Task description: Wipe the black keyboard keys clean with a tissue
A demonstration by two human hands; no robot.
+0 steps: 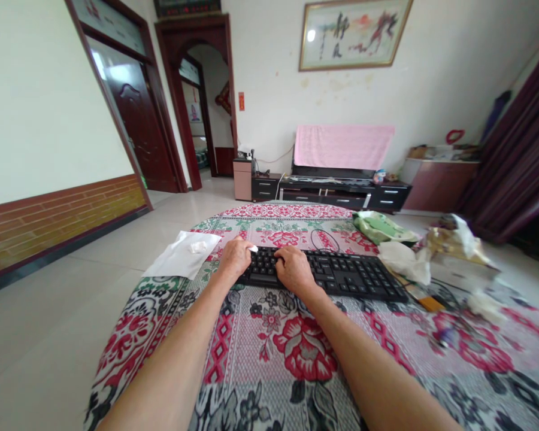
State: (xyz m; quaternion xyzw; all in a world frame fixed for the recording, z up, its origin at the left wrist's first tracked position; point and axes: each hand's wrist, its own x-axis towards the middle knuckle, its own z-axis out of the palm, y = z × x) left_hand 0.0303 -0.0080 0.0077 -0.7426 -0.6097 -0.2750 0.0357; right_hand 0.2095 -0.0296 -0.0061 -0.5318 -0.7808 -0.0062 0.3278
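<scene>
A black keyboard [341,276] lies flat across the patterned tablecloth [269,353]. At its left end, my left hand [235,260] is closed, pinching a small white wad [253,248] that looks like tissue or cotton against the upper left keys. My right hand [294,268] is bent over the left-middle keys, its fingers curled down onto the keyboard and its palm near the front edge. What lies under those fingers is hidden. Left of the keyboard, a white sheet [179,257] carries another small white wad [197,247].
A thin black cable [326,239] loops behind the keyboard. On the right lie a green packet [381,227], crumpled white tissue [406,261], a blurred box [460,269] and a small orange item [431,303]. A low black cabinet [305,194] stands beyond the table.
</scene>
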